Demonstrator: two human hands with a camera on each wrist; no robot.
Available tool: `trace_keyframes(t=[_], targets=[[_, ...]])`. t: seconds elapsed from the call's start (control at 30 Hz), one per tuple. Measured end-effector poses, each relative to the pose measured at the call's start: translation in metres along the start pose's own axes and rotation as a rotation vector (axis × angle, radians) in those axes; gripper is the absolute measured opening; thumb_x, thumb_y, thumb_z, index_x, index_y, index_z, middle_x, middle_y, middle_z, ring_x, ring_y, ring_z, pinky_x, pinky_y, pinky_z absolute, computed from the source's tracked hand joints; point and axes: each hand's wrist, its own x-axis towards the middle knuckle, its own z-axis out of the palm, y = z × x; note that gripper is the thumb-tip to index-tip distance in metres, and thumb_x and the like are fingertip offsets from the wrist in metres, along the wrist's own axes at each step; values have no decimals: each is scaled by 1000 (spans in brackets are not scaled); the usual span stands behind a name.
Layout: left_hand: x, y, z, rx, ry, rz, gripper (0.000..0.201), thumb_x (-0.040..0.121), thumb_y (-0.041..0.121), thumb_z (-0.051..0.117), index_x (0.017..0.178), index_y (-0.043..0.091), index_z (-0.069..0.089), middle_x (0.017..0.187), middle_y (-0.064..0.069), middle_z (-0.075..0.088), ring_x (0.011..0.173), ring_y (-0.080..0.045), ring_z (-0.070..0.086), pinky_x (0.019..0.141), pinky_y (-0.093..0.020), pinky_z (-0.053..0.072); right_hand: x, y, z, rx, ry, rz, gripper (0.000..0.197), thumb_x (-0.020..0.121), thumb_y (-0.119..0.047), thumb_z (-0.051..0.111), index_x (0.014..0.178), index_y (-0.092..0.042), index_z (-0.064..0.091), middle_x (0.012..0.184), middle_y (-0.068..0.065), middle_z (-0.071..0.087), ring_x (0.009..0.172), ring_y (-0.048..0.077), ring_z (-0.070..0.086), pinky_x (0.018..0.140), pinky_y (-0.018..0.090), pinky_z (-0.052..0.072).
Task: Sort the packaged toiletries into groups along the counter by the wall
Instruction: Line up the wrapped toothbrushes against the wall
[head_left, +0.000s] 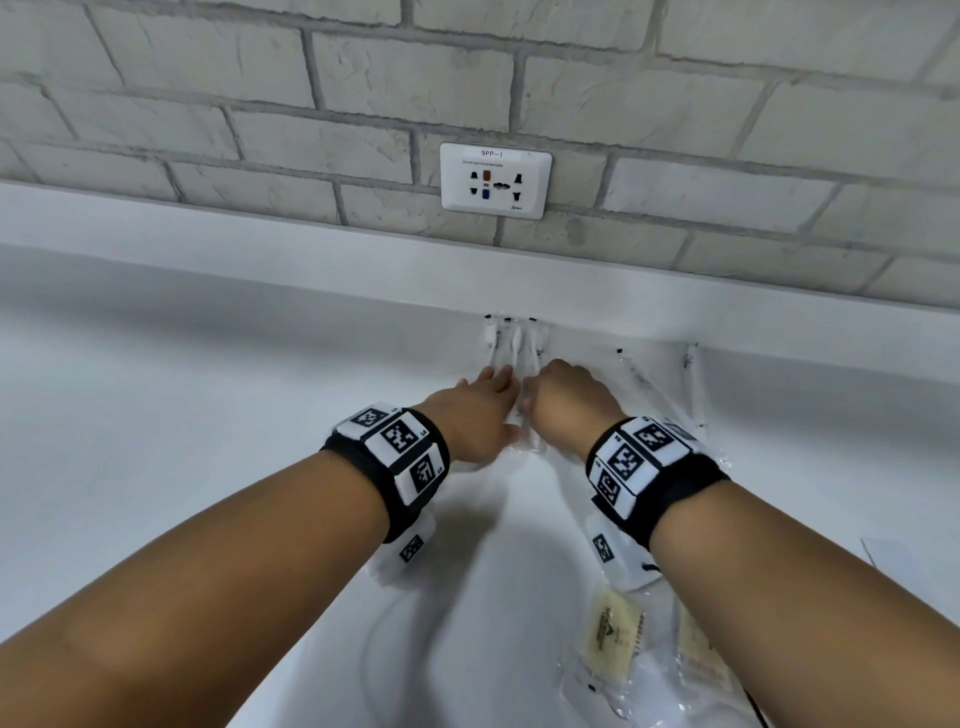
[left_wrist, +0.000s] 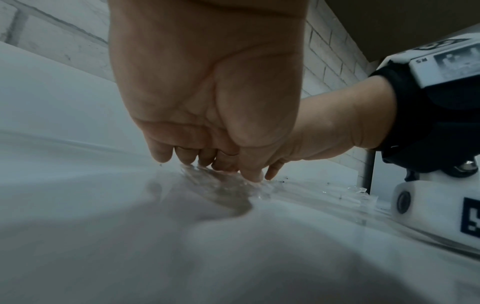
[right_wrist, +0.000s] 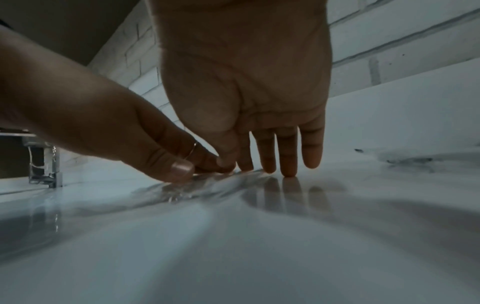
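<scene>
Several clear-wrapped toothbrush packets (head_left: 511, 340) lie side by side on the white counter (head_left: 208, 395), their ends against the ledge by the wall. Both hands sit on the near ends of this group. My left hand (head_left: 488, 405) reaches in with its fingers fairly straight, and its fingertips and thumb press on the clear wrap (left_wrist: 221, 185). My right hand (head_left: 563, 400) stands beside it, its straight fingertips (right_wrist: 288, 168) touching the counter and the edge of the wrap (right_wrist: 187, 191). The right wrist view shows the left hand (right_wrist: 161, 152) wearing a thin ring.
More clear packets (head_left: 654, 389) lie to the right along the ledge. Two beige sachets (head_left: 613, 634) in clear wrap lie near the front right, under my right forearm. A wall socket (head_left: 496, 179) sits on the brick wall above. A chrome fitting (right_wrist: 44, 162) stands far left.
</scene>
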Motion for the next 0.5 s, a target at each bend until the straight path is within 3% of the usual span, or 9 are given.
trace_keyframes(t=[0.1,0.17,0.27,0.37,0.5], targets=[[0,-1,-1,-5,27,-13,67,101,35,34,153,9,1,162,-8,-8,149,-25,-5,119,-42,6,0,3,-6,109,-26,6,40,94,-22,43,132,-25,53,131,9,48,121,31,48,100,42,43],[-2,0,-3,-7,57,-5,68,101,38,32,153,8,0,162,-8,-9,149,-24,-7,119,-42,5,-3,19,-13,158,34,89,44,94,-20,41,138,-20,47,134,13,46,123,34,47,101,42,42],[-4,6,-5,-32,83,73,70,100,45,35,154,19,-2,162,-4,-8,149,-22,-8,119,-41,1,-11,52,-27,56,97,350,40,90,-16,42,128,-8,51,130,16,49,120,36,48,97,42,42],[-4,12,-1,38,39,142,70,98,51,35,153,28,-1,162,-3,-8,149,-23,-8,118,-41,0,-20,80,-34,-75,-73,561,40,95,-26,37,125,-8,56,138,15,48,124,33,45,102,42,37],[0,13,2,67,2,125,67,98,52,35,154,26,8,162,-2,-7,149,-21,-7,119,-40,1,-24,92,-31,-92,-155,523,33,96,-29,37,104,-10,62,125,13,59,117,32,53,102,41,39]])
